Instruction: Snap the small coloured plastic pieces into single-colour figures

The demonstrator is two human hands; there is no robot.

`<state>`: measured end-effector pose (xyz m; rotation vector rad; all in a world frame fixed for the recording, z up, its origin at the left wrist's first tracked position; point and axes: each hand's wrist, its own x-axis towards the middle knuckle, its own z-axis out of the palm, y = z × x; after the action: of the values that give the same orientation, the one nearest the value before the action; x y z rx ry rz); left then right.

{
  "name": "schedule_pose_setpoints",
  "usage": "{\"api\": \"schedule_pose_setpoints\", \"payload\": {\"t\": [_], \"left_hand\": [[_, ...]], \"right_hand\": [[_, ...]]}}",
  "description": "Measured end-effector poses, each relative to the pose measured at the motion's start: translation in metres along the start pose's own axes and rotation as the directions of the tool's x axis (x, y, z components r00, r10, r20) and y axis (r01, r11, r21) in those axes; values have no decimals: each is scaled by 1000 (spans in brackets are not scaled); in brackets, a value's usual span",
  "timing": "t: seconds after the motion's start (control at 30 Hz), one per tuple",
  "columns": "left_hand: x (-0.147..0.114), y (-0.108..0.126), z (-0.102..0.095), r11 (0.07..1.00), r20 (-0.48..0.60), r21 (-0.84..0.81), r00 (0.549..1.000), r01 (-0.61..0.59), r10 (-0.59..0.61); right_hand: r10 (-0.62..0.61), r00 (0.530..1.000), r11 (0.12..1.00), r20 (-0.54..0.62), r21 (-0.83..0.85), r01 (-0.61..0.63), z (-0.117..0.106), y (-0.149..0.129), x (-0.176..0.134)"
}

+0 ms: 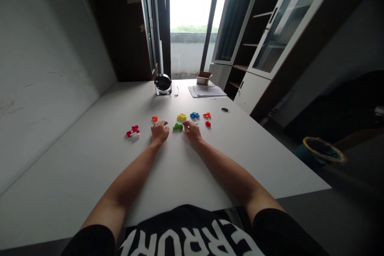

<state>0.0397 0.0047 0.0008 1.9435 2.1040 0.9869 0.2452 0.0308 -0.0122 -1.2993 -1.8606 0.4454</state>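
Observation:
Small coloured plastic pieces lie in groups on the white table. My left hand [160, 132] rests low over the tabletop, fingers apart, just in front of the orange pieces [155, 119]. To its right is a group of green pieces [177, 127], and my right hand [193, 131] has its fingertips drawn together at that group's right edge. Whatever those fingertips pinch is too small to make out. Yellow pieces [181, 117] sit behind the green ones. White pieces [196, 123] are partly covered by my right hand.
Red pieces [133, 131] with white ones lie left; blue [195, 115], orange [207, 115] and red pieces [208, 124] lie right. Farther back stand a round black device [163, 83], papers [207, 91] and a cardboard box [204, 78]. A cable hole [225, 110] is near the right edge.

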Motion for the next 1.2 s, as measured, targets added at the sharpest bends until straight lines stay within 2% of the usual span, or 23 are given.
{"api": "schedule_pose_setpoints", "payload": {"t": [0.13, 0.33, 0.43, 0.6, 0.83, 0.97, 1.03, 1.07, 1.13, 1.2], "left_hand": [[4, -12, -4, 995, -26, 37, 996, 91, -90], [11, -25, -2, 1000, -19, 7, 1000, 10, -10], [15, -34, -3, 998, -26, 52, 999, 34, -33], [20, -49, -8, 987, 34, 97, 991, 128, -132], [21, -47, -12, 979, 31, 149, 989, 138, -144], [28, -45, -27, 979, 96, 189, 990, 82, -102], [32, -50, -38, 976, 68, 203, 993, 77, -92], [32, -54, -44, 972, 18, 218, 996, 86, -92], [30, -66, -55, 957, -66, 256, 990, 137, -124], [23, -80, -61, 929, -62, 279, 970, 244, -236]], "right_hand": [[-26, 999, 1000, -34, 1, 26, -1, -2, -2], [-73, 990, 996, -122, 34, 77, -5, -9, -5], [-85, 991, 995, -102, 52, 90, -7, -13, -7], [-107, 993, 992, -55, 65, 111, -8, -18, -10], [-114, 993, 992, -25, 48, 115, -9, -23, -12], [-118, 993, 992, -19, 47, 119, -11, -23, -13], [-128, 992, 990, -16, 52, 129, -11, -23, -13], [-132, 991, 990, -15, 56, 133, -11, -23, -13], [-133, 991, 989, -13, 62, 133, -10, -23, -13], [-128, 992, 990, -4, 62, 128, -9, -23, -13]]}}
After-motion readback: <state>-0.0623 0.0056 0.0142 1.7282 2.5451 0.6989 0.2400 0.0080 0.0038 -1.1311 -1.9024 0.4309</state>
